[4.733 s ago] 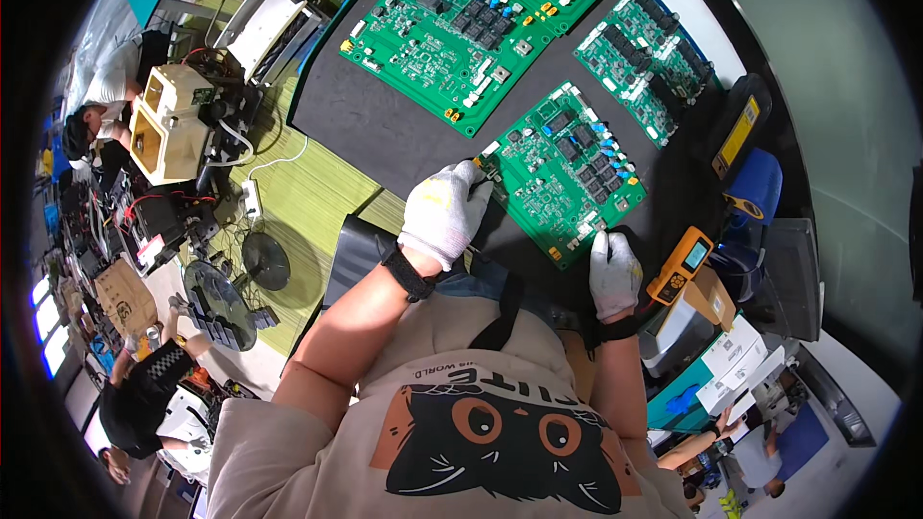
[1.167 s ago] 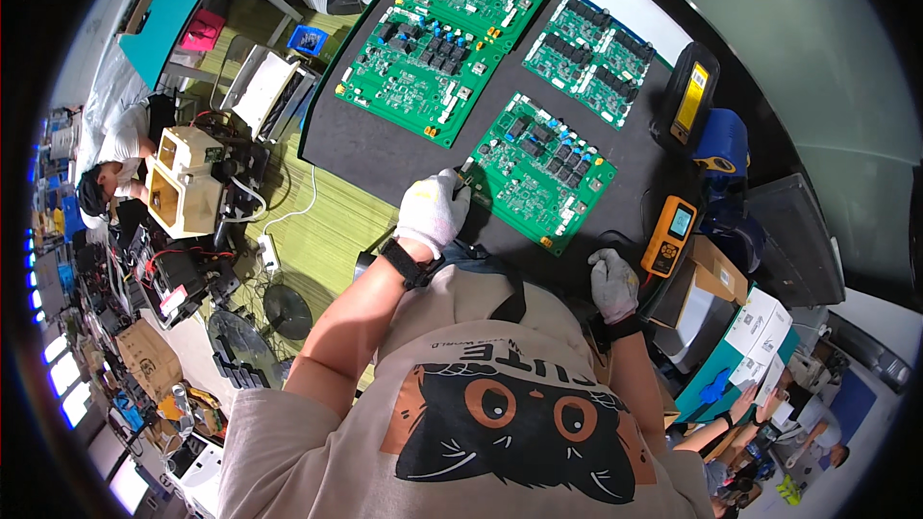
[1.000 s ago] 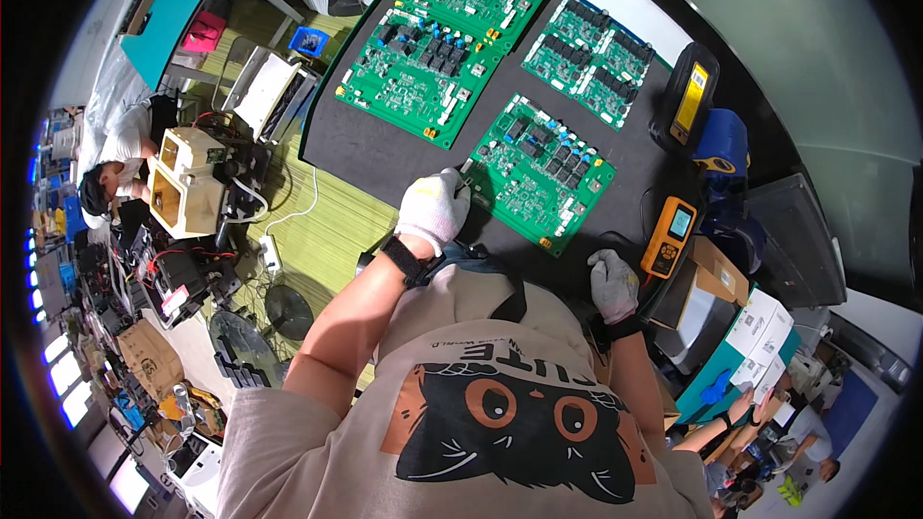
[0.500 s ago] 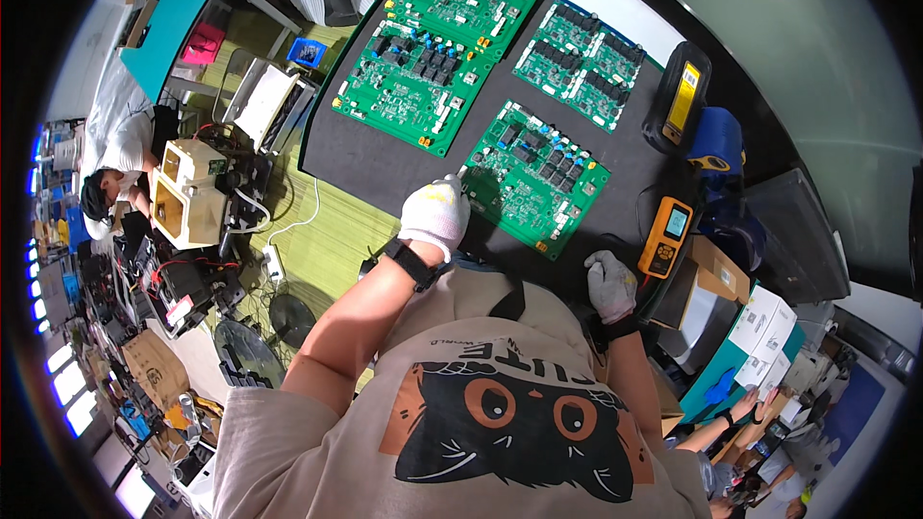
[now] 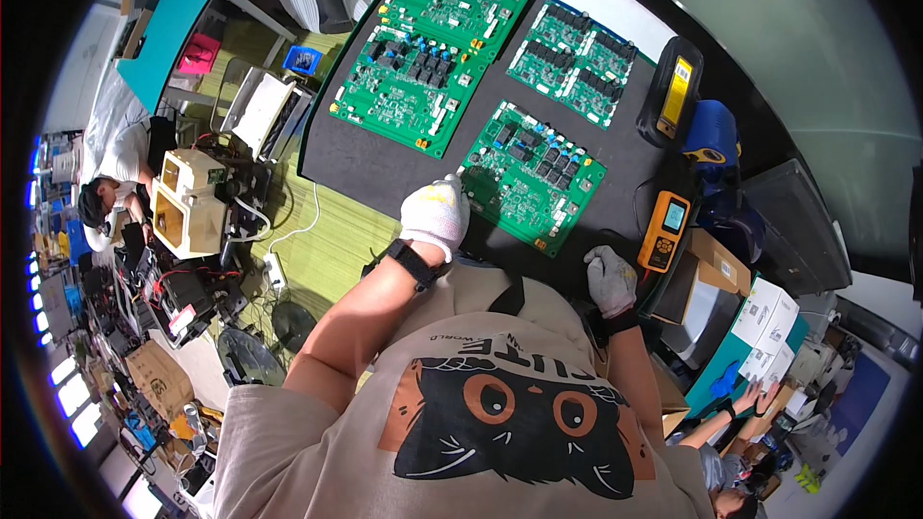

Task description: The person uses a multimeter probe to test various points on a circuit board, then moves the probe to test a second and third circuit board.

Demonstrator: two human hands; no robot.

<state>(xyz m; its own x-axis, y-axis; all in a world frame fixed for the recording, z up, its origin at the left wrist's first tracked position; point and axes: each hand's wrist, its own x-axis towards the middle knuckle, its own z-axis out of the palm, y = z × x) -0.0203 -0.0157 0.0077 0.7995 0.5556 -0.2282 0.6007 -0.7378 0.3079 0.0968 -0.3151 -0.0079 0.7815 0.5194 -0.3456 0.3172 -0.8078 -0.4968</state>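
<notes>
My left hand [image 5: 433, 214], in a white knit glove, is closed with its fingertips at the left edge of a green circuit board [image 5: 529, 181]. Whatever those fingers hold, if anything, is hidden; they cast a shadow over the board's left part. The board lies flat on the black mat [image 5: 370, 165], its black and blue components facing up. My right hand [image 5: 611, 281], gloved too, rests with curled fingers by the mat's near edge, apart from the board. Its palm is out of sight. Close to it lies an orange handheld meter [image 5: 664, 231] with a lit screen.
Two larger green boards [image 5: 404, 86] lie at the far left, and a panel of smaller boards [image 5: 572, 62] farther back. A black and yellow case [image 5: 673, 93], a blue device [image 5: 711, 139] and a cardboard box [image 5: 716, 267] line the right. Other people work at both sides.
The view has shifted slightly, so the boards and meter sit a little farther left in the picture. Both my hands keep their places and shapes.
</notes>
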